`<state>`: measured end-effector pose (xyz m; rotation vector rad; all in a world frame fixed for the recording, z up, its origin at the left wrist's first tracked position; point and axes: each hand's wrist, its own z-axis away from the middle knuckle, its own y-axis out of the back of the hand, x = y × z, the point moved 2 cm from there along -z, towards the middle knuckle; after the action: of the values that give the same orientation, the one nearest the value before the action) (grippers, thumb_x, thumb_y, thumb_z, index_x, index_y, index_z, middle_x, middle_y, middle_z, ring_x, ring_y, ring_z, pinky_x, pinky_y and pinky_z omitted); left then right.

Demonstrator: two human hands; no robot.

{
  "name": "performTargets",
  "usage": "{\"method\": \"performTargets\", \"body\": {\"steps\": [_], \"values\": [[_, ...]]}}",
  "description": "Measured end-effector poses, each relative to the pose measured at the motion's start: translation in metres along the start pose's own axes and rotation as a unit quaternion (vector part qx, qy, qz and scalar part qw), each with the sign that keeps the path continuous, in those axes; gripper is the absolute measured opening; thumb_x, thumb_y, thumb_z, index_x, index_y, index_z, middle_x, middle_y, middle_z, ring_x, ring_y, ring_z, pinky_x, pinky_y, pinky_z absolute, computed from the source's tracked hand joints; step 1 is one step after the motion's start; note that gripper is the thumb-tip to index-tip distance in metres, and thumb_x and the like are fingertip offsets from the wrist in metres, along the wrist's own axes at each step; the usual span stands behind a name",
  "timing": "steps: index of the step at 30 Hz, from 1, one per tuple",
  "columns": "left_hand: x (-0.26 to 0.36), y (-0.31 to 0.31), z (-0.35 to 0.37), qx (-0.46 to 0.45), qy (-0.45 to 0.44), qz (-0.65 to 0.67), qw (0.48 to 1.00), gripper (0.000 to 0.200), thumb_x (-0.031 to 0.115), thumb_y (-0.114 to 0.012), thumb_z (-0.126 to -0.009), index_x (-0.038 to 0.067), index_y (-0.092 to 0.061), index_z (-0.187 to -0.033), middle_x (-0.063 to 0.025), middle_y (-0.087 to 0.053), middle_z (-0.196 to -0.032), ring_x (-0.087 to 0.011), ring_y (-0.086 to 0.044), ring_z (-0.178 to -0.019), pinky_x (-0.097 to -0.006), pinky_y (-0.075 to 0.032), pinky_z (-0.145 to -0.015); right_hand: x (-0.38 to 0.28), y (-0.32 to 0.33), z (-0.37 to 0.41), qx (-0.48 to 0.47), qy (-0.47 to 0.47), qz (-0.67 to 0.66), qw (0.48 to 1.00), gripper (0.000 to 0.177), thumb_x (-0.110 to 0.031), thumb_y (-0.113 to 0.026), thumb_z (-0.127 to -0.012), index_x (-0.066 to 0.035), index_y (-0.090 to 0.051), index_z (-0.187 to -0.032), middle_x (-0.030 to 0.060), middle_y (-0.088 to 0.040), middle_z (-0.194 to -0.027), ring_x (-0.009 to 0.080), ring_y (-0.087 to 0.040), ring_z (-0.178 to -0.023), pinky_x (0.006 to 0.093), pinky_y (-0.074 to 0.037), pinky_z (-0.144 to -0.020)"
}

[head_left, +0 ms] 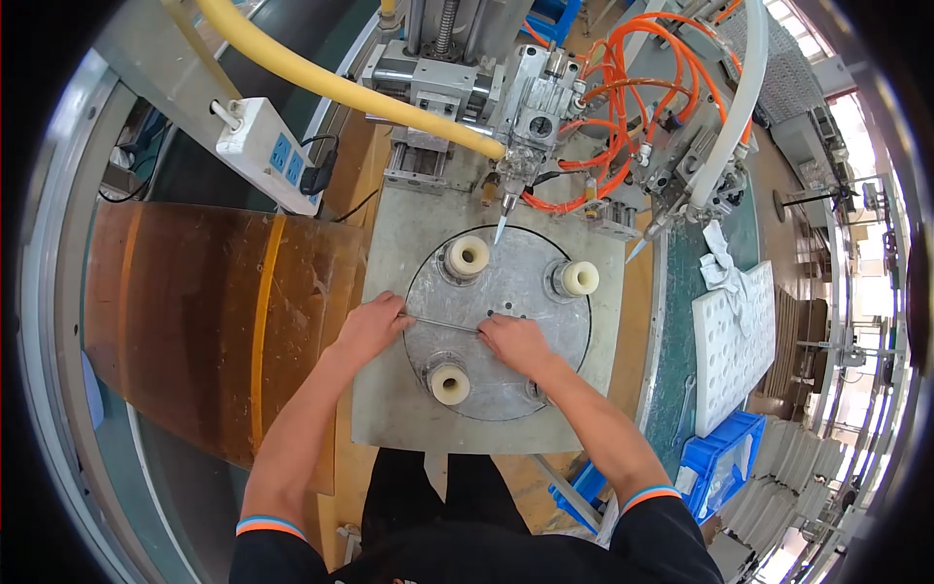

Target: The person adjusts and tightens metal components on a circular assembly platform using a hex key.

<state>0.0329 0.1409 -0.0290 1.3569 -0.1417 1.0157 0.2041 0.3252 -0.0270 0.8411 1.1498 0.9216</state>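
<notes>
Both hands are closed on a thin metal rod (446, 324), one at each end, low over a round metal turntable (525, 375). My left hand (377, 324) is near the turntable's left edge. Closer to the centre, beside several small dark holes, is my right hand (513, 343). Whether the rod's ends are bent is hidden by my fingers. Around the turntable stand cream-coloured rings on metal seats: a rear ring (467, 256), a right ring (581, 278) and a front ring (449, 384). Part of another seat shows under my right wrist.
A dispensing nozzle (504, 219) points down at the turntable's rear edge; a second nozzle (637, 250) hangs to the right. A yellow hose (360, 92) crosses overhead. Left are a power strip (269, 154) and brown sheet (195, 321); right are a perforated white board (735, 341) and blue bin (722, 457).
</notes>
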Motion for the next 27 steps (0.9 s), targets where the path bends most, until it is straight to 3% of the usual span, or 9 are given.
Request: {"method": "performTargets", "body": {"steps": [5, 7, 11, 14, 16, 18, 19, 21, 27], "values": [[-0.005, 0.000, -0.004, 0.050, -0.058, 0.132, 0.988, 0.020, 0.020, -0.060, -0.084, 0.000, -0.058, -0.083, -0.0126, -0.057, -0.078, -0.0288, -0.057, -0.067, -0.0370, -0.047, -0.062, 0.007, 0.009, -0.016, -0.077, 0.055, 0.028, 0.995, 0.013, -0.020, -0.056, -0.083, -0.008, -0.058, -0.083, 0.0083, -0.061, -0.081, 0.0287, -0.062, -0.073, 0.0405, -0.050, -0.063], [-0.004, 0.002, -0.005, -0.086, 0.158, 0.251, 0.951, 0.019, 0.018, -0.060, -0.084, -0.001, -0.058, -0.083, -0.0095, -0.055, -0.068, -0.0181, -0.055, -0.053, -0.0322, -0.046, -0.053, 0.008, 0.013, -0.022, -0.106, 0.074, 0.025, 0.991, 0.013, -0.020, -0.055, -0.083, -0.007, -0.058, -0.083, 0.0084, -0.061, -0.082, 0.0292, -0.062, -0.075, 0.0413, -0.050, -0.063], [0.010, 0.031, 0.013, -0.159, 0.142, 0.265, 0.940, 0.020, 0.018, -0.059, -0.085, -0.002, -0.058, -0.083, -0.0058, -0.052, -0.061, -0.0113, -0.051, -0.046, -0.0284, -0.044, -0.047, -0.011, 0.043, -0.016, -0.139, 0.098, 0.005, 0.985, 0.015, -0.021, -0.055, -0.085, -0.006, -0.058, -0.083, 0.0095, -0.062, -0.084, 0.0289, -0.062, -0.078, 0.0421, -0.049, -0.065], [0.030, 0.037, 0.030, -0.011, 0.149, 0.277, 0.949, 0.018, 0.015, -0.059, -0.085, -0.001, -0.061, -0.093, -0.0060, -0.058, -0.072, -0.0131, -0.052, -0.055, -0.0283, -0.044, -0.053, -0.016, 0.050, 0.005, -0.115, 0.084, -0.013, 0.990, 0.017, -0.021, -0.055, -0.085, -0.006, -0.058, -0.082, 0.0106, -0.063, -0.081, 0.0274, -0.063, -0.076, 0.0410, -0.049, -0.065], [0.041, 0.029, 0.046, 0.273, 0.118, 0.383, 0.875, 0.015, 0.009, -0.059, -0.084, 0.002, -0.061, -0.096, -0.0058, -0.058, -0.081, -0.0122, -0.053, -0.061, -0.0256, -0.044, -0.057, -0.015, 0.053, 0.030, -0.075, 0.067, -0.024, 0.995, 0.017, -0.022, -0.055, -0.085, -0.005, -0.058, -0.082, 0.0114, -0.063, -0.078, 0.0263, -0.063, -0.073, 0.0399, -0.049, -0.063], [0.063, 0.019, 0.067, 0.284, 0.097, 0.386, 0.873, 0.015, 0.007, -0.059, -0.083, 0.003, -0.061, -0.098, -0.0059, -0.058, -0.084, -0.0119, -0.052, -0.063, -0.0251, -0.044, -0.059, -0.004, 0.049, 0.055, -0.118, -0.208, -0.187, 0.953, 0.018, -0.019, -0.056, -0.086, -0.002, -0.060, -0.080, 0.0109, -0.064, -0.070, 0.0216, -0.065, -0.062, 0.0347, -0.049, -0.058], [0.075, 0.011, 0.079, 0.292, 0.077, 0.385, 0.872, 0.017, 0.004, -0.059, -0.082, 0.004, -0.062, -0.100, -0.0061, -0.058, -0.087, -0.0115, -0.052, -0.066, -0.0245, -0.044, -0.061, -0.001, 0.043, 0.061, -0.121, -0.209, -0.184, 0.953, 0.018, -0.019, -0.056, -0.086, -0.002, -0.060, -0.080, 0.0109, -0.064, -0.070, 0.0216, -0.065, -0.062, 0.0347, -0.049, -0.058], [0.101, -0.010, 0.090, 0.253, 0.053, 0.411, 0.874, 0.015, 0.006, -0.057, -0.085, 0.004, -0.061, -0.099, -0.0020, -0.055, -0.083, -0.0070, -0.049, -0.067, -0.0216, -0.043, -0.060, 0.015, 0.031, 0.067, -0.055, -0.343, -0.355, 0.868, 0.020, -0.016, -0.057, -0.086, 0.001, -0.061, -0.077, 0.0089, -0.064, -0.065, 0.0167, -0.064, -0.056, 0.0297, -0.048, -0.053], [0.154, -0.083, 0.076, 0.121, 0.107, 0.513, 0.843, 0.015, 0.007, -0.056, -0.087, 0.003, -0.059, -0.101, -0.0024, -0.058, -0.079, -0.0072, -0.053, -0.069, -0.0210, -0.044, -0.059, 0.027, 0.021, 0.004, 0.028, -0.316, -0.411, 0.855, 0.020, -0.018, -0.056, -0.089, 0.000, -0.061, -0.081, 0.0060, -0.064, -0.070, 0.0127, -0.065, -0.061, 0.0232, -0.043, -0.042]]}}
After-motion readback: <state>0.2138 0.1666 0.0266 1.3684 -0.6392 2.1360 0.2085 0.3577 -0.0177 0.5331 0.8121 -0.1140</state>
